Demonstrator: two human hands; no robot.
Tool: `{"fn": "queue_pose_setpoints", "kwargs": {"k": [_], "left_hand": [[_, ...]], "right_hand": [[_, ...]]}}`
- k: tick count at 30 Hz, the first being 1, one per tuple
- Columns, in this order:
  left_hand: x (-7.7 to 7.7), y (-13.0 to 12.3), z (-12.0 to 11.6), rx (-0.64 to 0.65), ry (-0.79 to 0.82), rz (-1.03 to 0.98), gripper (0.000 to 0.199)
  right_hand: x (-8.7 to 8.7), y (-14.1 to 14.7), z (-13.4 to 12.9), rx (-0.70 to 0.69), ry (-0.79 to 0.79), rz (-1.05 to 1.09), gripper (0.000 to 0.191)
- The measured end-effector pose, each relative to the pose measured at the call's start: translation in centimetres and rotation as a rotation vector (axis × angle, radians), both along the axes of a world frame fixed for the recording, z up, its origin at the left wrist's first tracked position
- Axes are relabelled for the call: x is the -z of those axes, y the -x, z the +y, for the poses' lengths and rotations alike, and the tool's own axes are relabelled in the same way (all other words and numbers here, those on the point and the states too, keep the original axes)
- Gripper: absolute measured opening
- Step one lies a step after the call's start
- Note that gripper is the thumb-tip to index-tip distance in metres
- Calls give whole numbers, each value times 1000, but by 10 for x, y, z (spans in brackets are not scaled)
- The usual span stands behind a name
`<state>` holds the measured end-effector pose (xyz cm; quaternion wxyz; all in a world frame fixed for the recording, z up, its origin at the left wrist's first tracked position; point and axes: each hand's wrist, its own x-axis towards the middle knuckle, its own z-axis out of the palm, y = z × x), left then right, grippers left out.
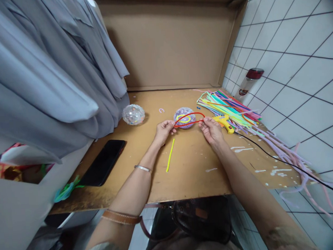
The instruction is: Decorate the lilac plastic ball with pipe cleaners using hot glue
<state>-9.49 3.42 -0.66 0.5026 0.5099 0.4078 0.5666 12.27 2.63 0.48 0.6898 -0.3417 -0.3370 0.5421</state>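
Observation:
A red pipe cleaner (192, 113), bent into a long loop, is stretched between my two hands above the table. My left hand (164, 132) pinches its left end, and my right hand (211, 130) pinches its right end. Just behind the loop sits a purple and clear ball (184, 125) with a yellow curved piece (183, 119) on it. Between my forearms lies a short yellow pipe cleaner (170, 156). Close beside my right hand rests a yellow hot glue gun (225, 123).
Bundled coloured pipe cleaners (231, 108) spread along the right side, near a red-lidded bottle (248, 84). A black cord (277, 158) crosses the right edge. A clear ball (133, 114) and a black phone (103, 163) are on the left, beside a grey cloth (58, 70). Cardboard (169, 44) stands behind.

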Motion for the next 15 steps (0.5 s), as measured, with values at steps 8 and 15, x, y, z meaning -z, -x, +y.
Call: {"fn": "queue_pose_setpoints", "kwargs": {"k": [8,15], "left_hand": [[-2,1,0,50,65,-81,53],[-5,0,-2,58,81,-137,59]], "right_hand": [[-6,2,-2,35,23,84,25],[-14,5,-6,24,42,142,23]]}}
